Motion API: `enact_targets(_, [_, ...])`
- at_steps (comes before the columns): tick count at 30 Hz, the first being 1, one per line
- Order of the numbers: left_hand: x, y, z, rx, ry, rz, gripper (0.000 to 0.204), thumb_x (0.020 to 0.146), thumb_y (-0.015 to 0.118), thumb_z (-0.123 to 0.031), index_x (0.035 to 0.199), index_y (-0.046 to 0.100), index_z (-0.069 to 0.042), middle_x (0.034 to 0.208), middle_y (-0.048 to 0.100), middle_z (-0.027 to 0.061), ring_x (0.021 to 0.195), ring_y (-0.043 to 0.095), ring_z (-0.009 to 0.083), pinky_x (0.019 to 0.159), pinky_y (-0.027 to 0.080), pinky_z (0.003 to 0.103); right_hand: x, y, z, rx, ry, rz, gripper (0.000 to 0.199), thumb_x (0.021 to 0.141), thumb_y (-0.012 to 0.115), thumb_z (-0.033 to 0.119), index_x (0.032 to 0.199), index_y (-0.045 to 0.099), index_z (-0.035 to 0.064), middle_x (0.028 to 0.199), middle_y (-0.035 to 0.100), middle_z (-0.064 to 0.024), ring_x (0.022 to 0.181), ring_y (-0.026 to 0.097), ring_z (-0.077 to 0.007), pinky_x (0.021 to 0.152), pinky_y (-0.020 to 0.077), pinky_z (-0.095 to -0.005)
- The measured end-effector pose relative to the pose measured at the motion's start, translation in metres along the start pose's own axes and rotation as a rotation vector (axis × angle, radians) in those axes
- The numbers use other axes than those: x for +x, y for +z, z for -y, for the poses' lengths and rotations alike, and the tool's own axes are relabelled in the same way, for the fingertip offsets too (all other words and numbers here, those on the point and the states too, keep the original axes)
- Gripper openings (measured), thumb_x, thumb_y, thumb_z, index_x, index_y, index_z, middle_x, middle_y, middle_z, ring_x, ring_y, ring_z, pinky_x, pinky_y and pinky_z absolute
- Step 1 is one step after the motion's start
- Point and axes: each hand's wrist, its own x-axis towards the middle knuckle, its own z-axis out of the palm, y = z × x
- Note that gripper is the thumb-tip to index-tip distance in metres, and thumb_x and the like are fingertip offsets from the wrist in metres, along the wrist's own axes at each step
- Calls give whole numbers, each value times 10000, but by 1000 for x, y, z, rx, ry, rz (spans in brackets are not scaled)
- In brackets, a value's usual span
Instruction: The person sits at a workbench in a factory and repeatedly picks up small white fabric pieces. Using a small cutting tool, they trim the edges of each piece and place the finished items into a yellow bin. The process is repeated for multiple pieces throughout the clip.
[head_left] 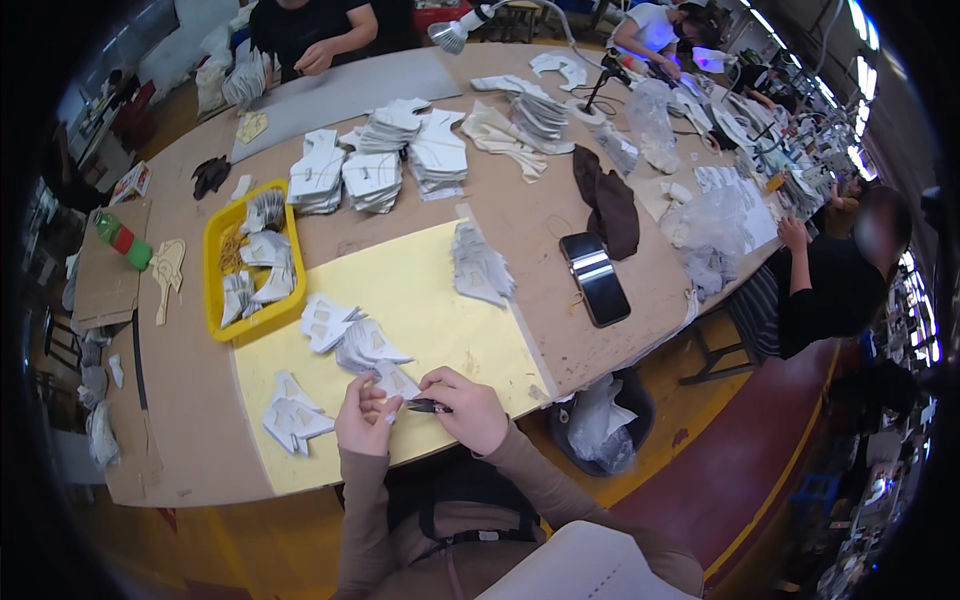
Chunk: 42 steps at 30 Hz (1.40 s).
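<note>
Near the front edge of the yellow sheet [400,270], my left hand [362,418] has its fingers curled at a white cut-out piece [397,381]. Its grip is partly hidden by the fingers. Just to the right, my right hand [472,410] is closed around a small dark pair of snips [424,406], whose tip points at the left hand. Fanned stacks of white cut-out pieces [363,345] lie right beyond my hands. Another small pile of white pieces [294,415] rests to the left, and a further fanned stack [480,265] sits farther back on the sheet.
A yellow basket [212,290] holds bundled pieces and rubber bands. Tall white stacks [375,165] stand beyond it. A phone [597,280] and dark cloth [607,205] lie right; a green bottle [122,240] lies left. A bin [645,405] stands below the table edge. Other people work around.
</note>
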Motion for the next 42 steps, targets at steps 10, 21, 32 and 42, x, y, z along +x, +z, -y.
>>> enact_targets(10, [-3,6,-7,-445,-28,24,631,854,715,-40,1407,409,-42,1050,616,80,906,586,117,792,500,246,-11,-6,18,260,7,-256,321,689,584,-181,904,720,14,986,646,-76,710,557,-109,589,420,-226])
enact_targets(21, [-8,0,-20,-508,-67,10,228,905,658,-9,1102,605,92,949,680,89,843,654,112,783,524,228,-2,-12,37,227,-10,-115,358,788,662,-79,1134,678,10,995,636,-114,807,645,-232,660,515,-332])
enact_targets(32, [-18,1,-16,-732,-191,129,176,940,626,-44,1060,647,83,908,699,83,833,661,99,780,524,214,-1,2,31,77,-109,-156,340,778,678,-86,1111,698,-23,883,639,-135,794,639,-237,711,515,-312])
enact_targets(42, [-20,8,-16,-729,-134,109,179,919,658,-36,1063,667,70,883,689,61,784,623,80,743,502,210,-3,4,36,185,-39,-163,344,790,672,-94,1127,695,-25,895,641,-132,792,640,-208,710,514,-287])
